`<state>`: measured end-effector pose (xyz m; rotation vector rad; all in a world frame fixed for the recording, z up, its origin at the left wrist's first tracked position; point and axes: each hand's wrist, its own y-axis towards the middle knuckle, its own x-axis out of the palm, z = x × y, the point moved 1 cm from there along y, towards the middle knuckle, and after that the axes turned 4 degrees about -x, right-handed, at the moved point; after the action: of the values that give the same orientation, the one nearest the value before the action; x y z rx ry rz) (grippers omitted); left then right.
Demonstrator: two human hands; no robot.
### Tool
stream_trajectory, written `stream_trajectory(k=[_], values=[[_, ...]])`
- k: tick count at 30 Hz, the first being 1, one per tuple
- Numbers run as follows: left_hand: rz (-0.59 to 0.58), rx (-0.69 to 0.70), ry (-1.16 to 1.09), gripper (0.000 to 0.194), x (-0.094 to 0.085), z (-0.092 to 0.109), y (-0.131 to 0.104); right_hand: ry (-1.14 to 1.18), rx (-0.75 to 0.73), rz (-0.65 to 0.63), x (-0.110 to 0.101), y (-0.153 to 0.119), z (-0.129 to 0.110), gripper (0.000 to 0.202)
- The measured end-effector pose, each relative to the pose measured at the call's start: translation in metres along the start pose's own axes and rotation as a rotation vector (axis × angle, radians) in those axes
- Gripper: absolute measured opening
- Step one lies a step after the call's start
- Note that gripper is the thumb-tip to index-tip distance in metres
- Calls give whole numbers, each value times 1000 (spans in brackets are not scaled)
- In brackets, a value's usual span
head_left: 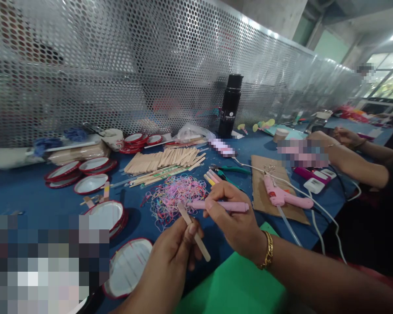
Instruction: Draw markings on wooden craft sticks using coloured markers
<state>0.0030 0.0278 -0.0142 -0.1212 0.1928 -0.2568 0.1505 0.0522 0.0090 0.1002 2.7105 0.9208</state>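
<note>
My left hand [175,250] pinches a flat wooden craft stick [201,245] between thumb and fingers, tilted with its upper end pointing away from me. In my right hand [231,218] is a pink marker [225,206], held sideways with its tip close to the stick's upper end; whether they touch I cannot tell. Just behind both hands lies a loose heap of thin multicoloured rubber bands [175,196]. Several more markers [212,176] rest beyond my right hand. Further back, plain craft sticks [163,159] are spread in a row.
Red-rimmed round lids [131,266] lie along the left. A black bottle [231,107] stands by the perforated metal screen [170,56]. To the right, a pink glue gun [280,196] with a trailing cord rests on cardboard [258,192]. Another person's arm [356,163] reaches in beyond it.
</note>
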Motion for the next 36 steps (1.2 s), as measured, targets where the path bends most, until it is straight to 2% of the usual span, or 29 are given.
stream_trajectory(k=[4,10,15,21,26,32,36], values=[[-16,20,-24,38,0,0,1,67,-33,-59,1,0,0,12],[7,9,-21,37,0,1,0,-10,1,-2,0,0,-1,18],[-6,39,-5,37,0,0,0,63,-26,-67,1,-1,-3,12],[6,15,2,35,0,1,1,-17,-8,-9,-1,0,-1,17],[2,35,-13,38,0,1,0,49,-33,-48,1,0,-2,12],[3,22,-18,37,0,0,1,6,-20,-9,0,0,-3,16],[-7,36,-17,38,0,1,0,39,-41,-54,1,-1,-3,13]])
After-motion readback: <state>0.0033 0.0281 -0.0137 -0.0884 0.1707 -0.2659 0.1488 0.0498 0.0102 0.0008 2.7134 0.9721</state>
